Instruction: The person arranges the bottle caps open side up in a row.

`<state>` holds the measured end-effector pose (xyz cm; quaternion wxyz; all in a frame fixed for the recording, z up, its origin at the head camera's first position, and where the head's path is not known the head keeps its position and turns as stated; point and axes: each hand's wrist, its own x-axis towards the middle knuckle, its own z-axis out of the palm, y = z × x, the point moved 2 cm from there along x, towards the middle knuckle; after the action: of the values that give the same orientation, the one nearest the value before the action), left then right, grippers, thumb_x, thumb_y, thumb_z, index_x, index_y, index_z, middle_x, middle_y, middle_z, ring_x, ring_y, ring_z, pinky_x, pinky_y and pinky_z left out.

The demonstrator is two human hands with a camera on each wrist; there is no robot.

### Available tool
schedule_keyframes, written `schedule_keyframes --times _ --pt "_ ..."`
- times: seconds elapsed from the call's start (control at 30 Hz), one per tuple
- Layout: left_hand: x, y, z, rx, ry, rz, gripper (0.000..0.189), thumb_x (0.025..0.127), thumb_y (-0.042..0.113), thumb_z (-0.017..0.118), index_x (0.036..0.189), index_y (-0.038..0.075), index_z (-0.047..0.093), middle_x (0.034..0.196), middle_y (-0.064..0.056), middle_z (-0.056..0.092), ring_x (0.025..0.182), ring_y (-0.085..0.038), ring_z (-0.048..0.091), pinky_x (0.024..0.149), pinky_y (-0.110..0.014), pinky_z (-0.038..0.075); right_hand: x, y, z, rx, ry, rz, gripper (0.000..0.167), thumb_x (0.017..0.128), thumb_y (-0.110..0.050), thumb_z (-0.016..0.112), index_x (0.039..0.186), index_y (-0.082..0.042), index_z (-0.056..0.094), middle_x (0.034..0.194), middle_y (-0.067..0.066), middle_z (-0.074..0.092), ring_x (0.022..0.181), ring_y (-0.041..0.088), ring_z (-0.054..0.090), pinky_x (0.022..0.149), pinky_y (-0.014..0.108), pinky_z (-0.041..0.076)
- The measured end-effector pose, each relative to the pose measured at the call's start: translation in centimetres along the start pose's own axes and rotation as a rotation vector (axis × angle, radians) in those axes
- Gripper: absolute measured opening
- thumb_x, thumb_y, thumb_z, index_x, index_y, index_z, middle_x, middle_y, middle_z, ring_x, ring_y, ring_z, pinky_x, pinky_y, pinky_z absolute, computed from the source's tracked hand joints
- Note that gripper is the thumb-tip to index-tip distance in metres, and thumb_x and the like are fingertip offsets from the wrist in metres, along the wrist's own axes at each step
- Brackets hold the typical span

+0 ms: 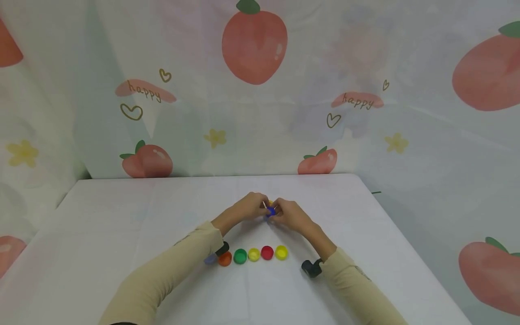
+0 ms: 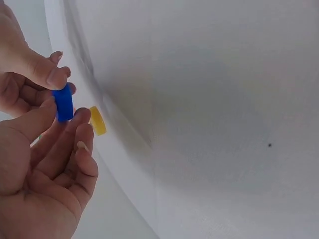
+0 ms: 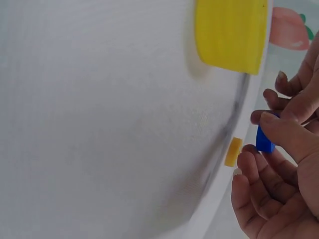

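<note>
Both hands meet over the far middle of the table, around a small blue round cap (image 1: 271,211). My left hand (image 1: 253,206) pinches it from the left, thumb on its side. From the right, my right hand (image 1: 291,215) also pinches it between thumb and fingers. In the left wrist view the blue cap (image 2: 63,103) sits on edge between the two thumbs and fingertips. Just beyond the fingers, a yellow-orange cap (image 2: 97,121) stands on the table, mostly hidden in the head view.
Nearer me on the white table (image 1: 122,253) lies a row of small round caps: a bluish one (image 1: 210,259) partly behind the left wrist, orange (image 1: 225,258), green (image 1: 240,256), yellow (image 1: 253,254), red (image 1: 266,253) and another yellow (image 1: 281,253). A fruit-print curtain (image 1: 187,113) hangs behind.
</note>
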<state>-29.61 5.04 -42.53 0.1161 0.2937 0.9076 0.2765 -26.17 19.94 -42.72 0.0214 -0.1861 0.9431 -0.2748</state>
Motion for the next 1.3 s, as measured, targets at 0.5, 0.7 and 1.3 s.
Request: schedule_keyframes --times 0.5,0.7,1.3 --pt "-0.9 0.8 -0.6 -0.112 0.133 0.062 0.019 0.088 0.014 0.067 0.105 0.007 0.062 0.086 -0.001 0.064 0.076 -0.011 0.058 0.065 -0.019 0.048 -1.6 0.0 -0.7 0.162 0.165 0.019 0.029 0.084 -0.008 0.072 0.108 -0.001 0.057 0.093 0.007 0.063 0.082 0.018 0.062 0.073 0.027 0.053" --pt "-1.6 1.2 -0.7 -0.143 0.119 0.126 0.018 0.093 0.023 0.060 0.107 0.012 0.056 0.093 -0.005 0.067 0.078 -0.014 0.062 0.064 -0.020 0.049 -2.5 -0.4 -1.6 0.199 0.173 0.017 0.024 0.087 -0.007 0.068 0.108 -0.004 0.056 0.095 0.006 0.064 0.083 0.018 0.064 0.071 0.028 0.054" --pt "-2.9 2.5 0.0 -0.137 0.087 0.276 0.024 0.090 0.018 0.065 0.110 0.010 0.055 0.096 -0.001 0.068 0.083 -0.007 0.061 0.071 -0.016 0.048 -4.7 0.8 -1.7 0.237 0.204 -0.085 0.025 0.089 -0.029 0.066 0.103 -0.010 0.058 0.092 -0.002 0.064 0.080 0.013 0.063 0.074 0.029 0.053"
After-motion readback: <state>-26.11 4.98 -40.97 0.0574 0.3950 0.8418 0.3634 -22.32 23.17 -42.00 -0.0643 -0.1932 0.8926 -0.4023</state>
